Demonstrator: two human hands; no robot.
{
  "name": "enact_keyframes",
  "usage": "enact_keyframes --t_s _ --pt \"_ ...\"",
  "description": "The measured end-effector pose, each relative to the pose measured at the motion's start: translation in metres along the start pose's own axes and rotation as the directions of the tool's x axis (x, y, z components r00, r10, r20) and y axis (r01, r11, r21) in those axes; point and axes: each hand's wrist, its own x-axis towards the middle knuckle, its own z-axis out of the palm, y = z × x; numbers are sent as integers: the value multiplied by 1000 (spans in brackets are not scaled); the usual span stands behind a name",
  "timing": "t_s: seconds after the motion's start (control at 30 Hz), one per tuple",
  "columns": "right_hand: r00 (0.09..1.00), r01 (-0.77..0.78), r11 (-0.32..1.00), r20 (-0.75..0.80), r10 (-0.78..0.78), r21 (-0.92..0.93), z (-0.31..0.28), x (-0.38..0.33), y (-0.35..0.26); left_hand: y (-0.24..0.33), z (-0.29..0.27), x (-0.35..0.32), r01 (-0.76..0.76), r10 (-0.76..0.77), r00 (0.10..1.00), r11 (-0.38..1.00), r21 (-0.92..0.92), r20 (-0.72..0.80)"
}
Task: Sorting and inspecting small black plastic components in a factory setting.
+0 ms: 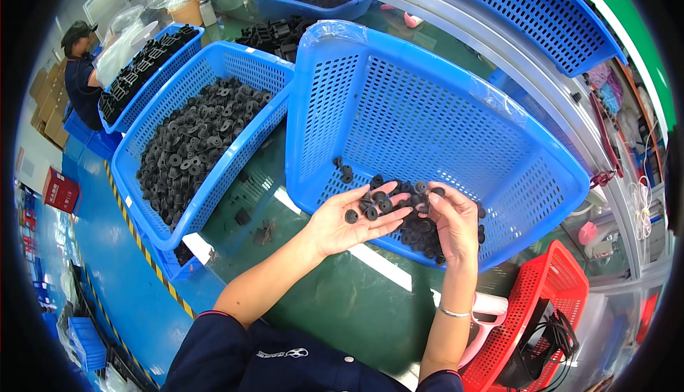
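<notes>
My left hand [335, 227] is palm up with its fingers spread, bearing several small black rubber grommets [372, 213] on the palm and fingers. Close to its fingertips, my right hand [459, 229] has thumb and fingers pinched round a black grommet [437, 192]. Both hands are over the near edge of a large blue perforated basket [456, 117]. Below them, a heap of similar black grommets [420, 239] lies in the basket, partly covered by my hands. A few loose grommets [346, 172] sit apart to the left of the heap.
On the left stands a blue basket [249, 146] full of black ringed rubber parts [189, 142]. A red basket [552, 278] with a black device and cables is at lower right, beside a pink-and-white object [488, 313]. A person [82, 78] is at far left. A blue crate [534, 11] hangs over upper right.
</notes>
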Motion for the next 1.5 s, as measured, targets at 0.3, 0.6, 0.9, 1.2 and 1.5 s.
enact_keyframes --t_s 0.3,0.6,0.9,1.2,1.5 --pt "999 -6 1000 48 6 -19 7 -3 -2 -5 7 -2 4 -3 1000 999 -53 23" --pt "973 206 923 168 -158 -324 26 -12 -3 -6 -1 0 10 -10 1000 1000 3 -11" --pt "916 389 773 297 -269 -501 41 -20 -7 -7 -11 -1 75 -70 997 989 -130 36" --pt "918 393 732 200 -341 -556 34 -19 -13 -2 34 -53 -107 79 972 987 -120 -220" --pt "885 462 456 364 -291 -760 71 23 38 75 112 -182 -678 862 507 379 630 26"
